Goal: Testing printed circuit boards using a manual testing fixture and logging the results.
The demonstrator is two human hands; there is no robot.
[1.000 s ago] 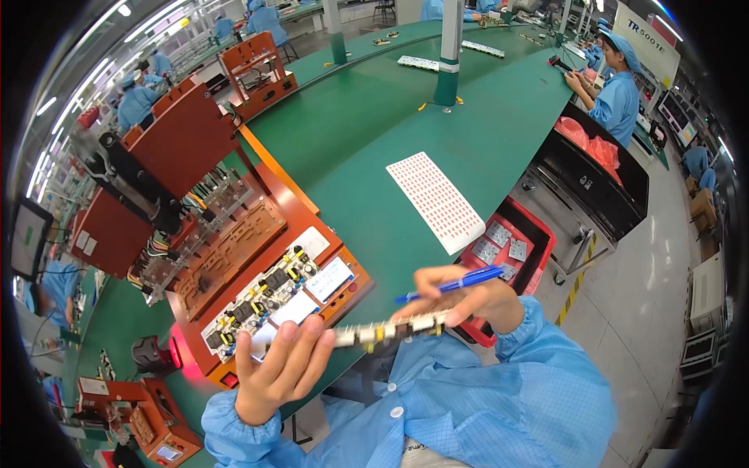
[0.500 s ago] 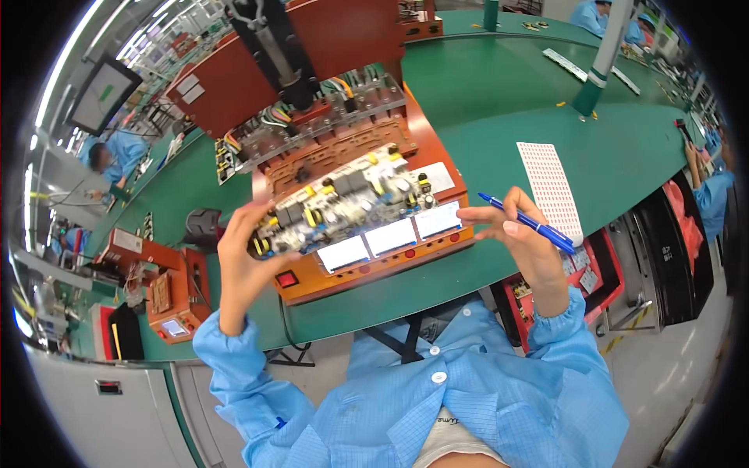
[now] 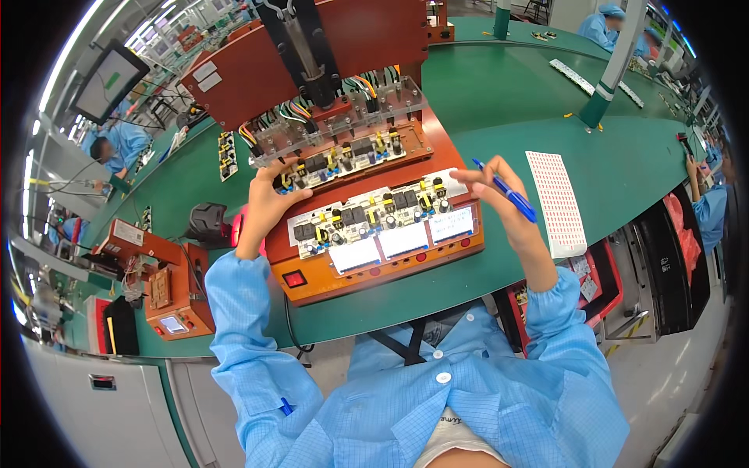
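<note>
My left hand [image 3: 271,201] grips the left end of a long circuit board [image 3: 343,162], which lies along the bed of a red test fixture [image 3: 446,148]. Its fingers reach the far side and its thumb the near edge. A second populated circuit board [image 3: 374,214] rests on the fixture's front top, just behind its white display panels [image 3: 406,241]. My right hand [image 3: 507,199] holds a blue pen [image 3: 515,199] slanted between the fingers. Its fingertips hover near the right end of the front board; contact is unclear.
A clear plate with probes and wires [image 3: 343,117] hangs over the bed. A sheet of red-marked labels [image 3: 555,203] lies on the green table [image 3: 499,101] at right. Left stand a dark scanner [image 3: 209,224] and a smaller orange device [image 3: 179,296]. A red bin [image 3: 612,292] sits lower right.
The board in my left hand has moved away from me and down into the fixture bed. The front board now shows uncovered. My right hand, still with the pen, has moved slightly farther away.
</note>
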